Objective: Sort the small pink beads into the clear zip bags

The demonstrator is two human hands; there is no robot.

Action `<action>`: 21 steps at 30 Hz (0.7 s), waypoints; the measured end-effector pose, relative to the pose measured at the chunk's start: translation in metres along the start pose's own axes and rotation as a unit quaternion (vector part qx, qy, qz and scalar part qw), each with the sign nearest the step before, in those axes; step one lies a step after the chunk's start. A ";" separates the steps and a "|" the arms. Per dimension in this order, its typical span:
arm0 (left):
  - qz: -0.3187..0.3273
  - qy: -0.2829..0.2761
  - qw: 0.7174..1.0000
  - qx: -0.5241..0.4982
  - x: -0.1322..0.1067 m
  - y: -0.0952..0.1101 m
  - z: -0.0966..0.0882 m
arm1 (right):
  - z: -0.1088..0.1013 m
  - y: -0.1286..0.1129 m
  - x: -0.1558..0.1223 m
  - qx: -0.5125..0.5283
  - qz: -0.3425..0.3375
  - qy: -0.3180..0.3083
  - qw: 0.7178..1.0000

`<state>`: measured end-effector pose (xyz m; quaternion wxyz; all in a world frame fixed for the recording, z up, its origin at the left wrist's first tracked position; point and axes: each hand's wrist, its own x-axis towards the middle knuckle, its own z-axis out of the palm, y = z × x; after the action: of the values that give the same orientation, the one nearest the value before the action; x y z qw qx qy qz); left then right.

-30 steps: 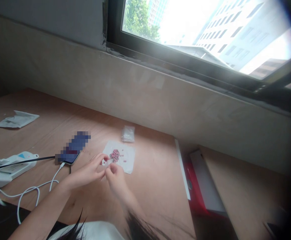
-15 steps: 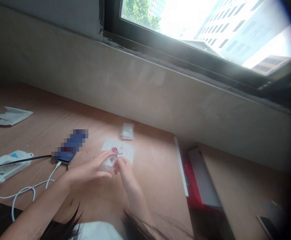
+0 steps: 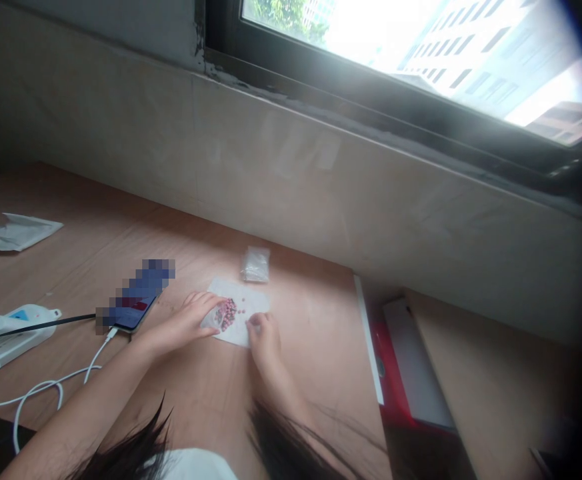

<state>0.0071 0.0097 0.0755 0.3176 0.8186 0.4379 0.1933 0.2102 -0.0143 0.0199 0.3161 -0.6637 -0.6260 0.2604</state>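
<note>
My left hand [image 3: 197,319] curls its thumb and fingers around a small clear plastic container [image 3: 213,321]; whether it is a cup or a bag I cannot tell. The container's mouth faces a pile of pink beads [image 3: 229,313] on a white paper sheet [image 3: 238,337]. A few loose beads lie to the right of the pile. At the sheet's right edge, my right hand [image 3: 265,335] is closed, with thumb and fingertips pinched together. Anything between those fingertips is too small to make out.
A clear plastic packet [image 3: 256,265] lies beyond the sheet. To the left are a phone [image 3: 138,300] with a white cable [image 3: 91,363], a power strip [image 3: 15,337] and a torn white packet [image 3: 18,232]. A red folder [image 3: 393,380] stands beyond the table's right edge.
My right hand has moved right, away from my left hand and the container. My left hand has closed around the container, and more of the bead pile shows.
</note>
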 end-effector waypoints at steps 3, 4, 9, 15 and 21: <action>-0.003 -0.005 1.000 0.013 0.003 0.000 0.003 | -0.002 -0.011 0.004 0.025 0.023 0.025 0.999; -0.004 -0.003 1.000 0.017 0.004 0.000 0.005 | -0.002 -0.017 0.005 0.048 0.023 0.028 0.998; -0.014 0.021 0.999 0.030 0.009 -0.001 0.013 | 0.005 -0.041 0.006 0.109 -0.022 0.012 0.994; -0.027 0.011 0.999 0.033 0.007 0.003 0.007 | 0.009 -0.006 -0.005 -0.030 -0.005 0.032 0.999; -0.044 0.005 0.998 0.036 0.006 0.002 0.010 | 0.008 -0.021 0.000 0.051 -0.020 0.029 0.998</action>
<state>0.0175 0.0105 0.0698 0.2939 0.8084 0.4819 0.1670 0.1903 -0.0134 0.0306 0.3726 -0.6410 -0.6160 0.2661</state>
